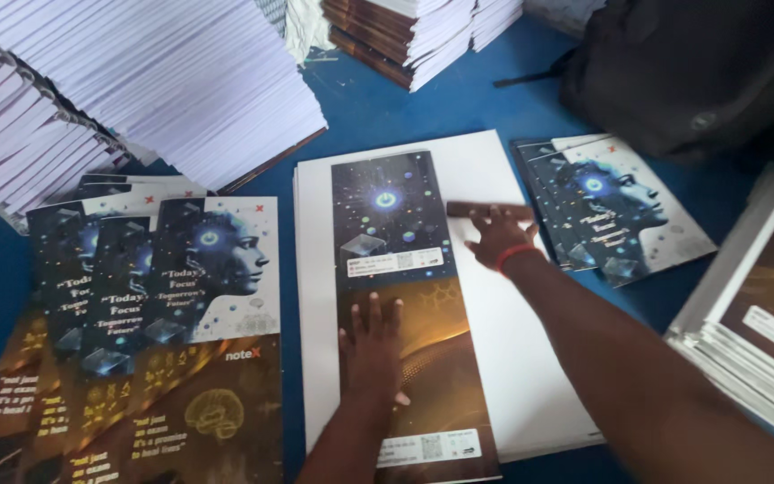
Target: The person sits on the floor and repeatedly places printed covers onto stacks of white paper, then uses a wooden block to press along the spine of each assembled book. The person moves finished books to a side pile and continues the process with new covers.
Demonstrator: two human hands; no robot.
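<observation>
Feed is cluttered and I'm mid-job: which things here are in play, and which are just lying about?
In play:
left hand
right hand
long printed cover sheet
white sheet stack
brown stick

Lying about:
fanned covers
booklets
paper piles
black bag

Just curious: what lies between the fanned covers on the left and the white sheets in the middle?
In the head view, only a bare strip of blue surface separates the fanned covers from the white sheets.

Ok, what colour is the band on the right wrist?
Red: the wristband sits just behind the right hand, clearest in the head view.
</observation>
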